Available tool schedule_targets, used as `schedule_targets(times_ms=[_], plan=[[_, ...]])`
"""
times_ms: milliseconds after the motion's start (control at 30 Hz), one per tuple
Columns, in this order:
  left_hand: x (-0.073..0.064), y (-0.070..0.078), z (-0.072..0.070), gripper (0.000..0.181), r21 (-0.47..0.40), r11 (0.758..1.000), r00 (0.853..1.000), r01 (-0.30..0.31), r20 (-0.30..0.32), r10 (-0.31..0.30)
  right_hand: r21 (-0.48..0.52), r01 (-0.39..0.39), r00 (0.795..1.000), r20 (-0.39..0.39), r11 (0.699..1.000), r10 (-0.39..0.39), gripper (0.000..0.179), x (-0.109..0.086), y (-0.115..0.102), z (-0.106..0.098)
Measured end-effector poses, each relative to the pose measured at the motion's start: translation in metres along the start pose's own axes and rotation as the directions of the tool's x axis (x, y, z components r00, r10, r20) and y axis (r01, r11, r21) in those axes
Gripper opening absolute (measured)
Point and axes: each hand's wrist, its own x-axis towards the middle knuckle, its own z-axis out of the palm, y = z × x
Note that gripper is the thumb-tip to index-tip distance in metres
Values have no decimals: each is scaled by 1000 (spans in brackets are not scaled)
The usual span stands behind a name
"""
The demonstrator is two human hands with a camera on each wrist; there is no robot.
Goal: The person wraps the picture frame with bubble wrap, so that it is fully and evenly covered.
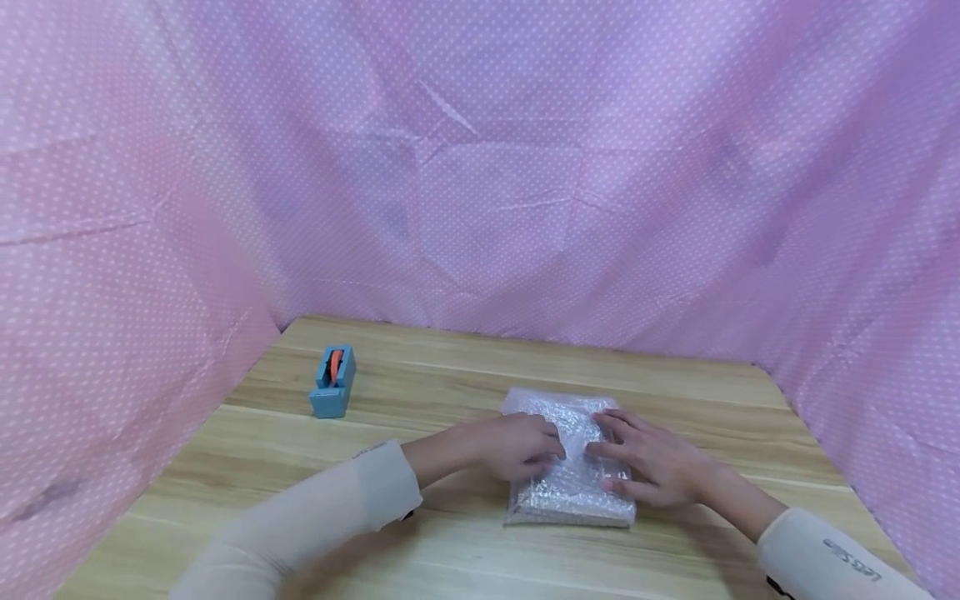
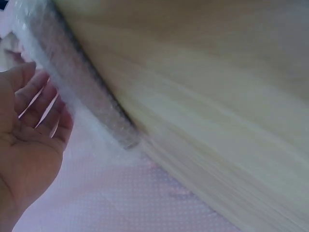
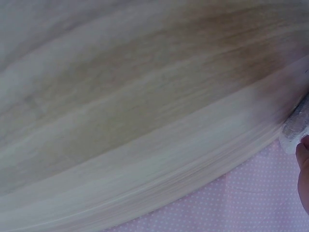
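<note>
A flat, roughly rectangular package in clear bubble wrap (image 1: pixel 566 502) lies on the table in the head view; what is inside cannot be made out. My left hand (image 1: pixel 517 446) rests on its left part, fingers loosely bent. From the right, my right hand (image 1: pixel 660 462) lies over the package's right edge with its fingers spread on the wrap. The left wrist view shows the wrapped package's side (image 2: pixel 82 77) with the left fingers along its top. Only a corner of the package (image 3: pixel 295 123) and part of the right hand (image 3: pixel 304 179) appear in the right wrist view.
A blue tape dispenser (image 1: pixel 330 403) with an orange roll (image 1: pixel 336 367) stands at the table's back left. The wood-grain table (image 1: pixel 450 367) is enclosed by pink dotted cloth (image 1: pixel 495 208) at the back and both sides.
</note>
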Motion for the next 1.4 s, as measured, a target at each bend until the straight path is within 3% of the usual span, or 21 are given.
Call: schedule_targets(times_ms=[167,267,567,700,900,1133,1400], plan=[[-9,8,6,56,53,998,998,37,40,-39,5,-18,1000,20,1000,18,48,0,-1,-1],[-10,11,10,63,99,994,997,53,51,-58,9,-21,1000,23,1000,20,48,0,-1,-1],[-11,20,8,66,188,979,989,83,103,-103,12,-20,1000,20,1000,20,49,0,-1,-3],[-12,26,7,68,236,966,978,107,148,-145,7,-27,999,25,1000,26,49,-1,-1,-4],[-15,30,8,65,240,959,962,150,188,-197,10,-31,999,27,999,31,49,0,-3,-4],[-13,29,10,65,272,954,969,125,174,-176,3,-22,1000,19,1000,22,49,1,-4,-5],[-14,28,14,78,216,966,984,141,79,-161,-12,-9,1000,10,1000,9,49,0,-2,-4]])
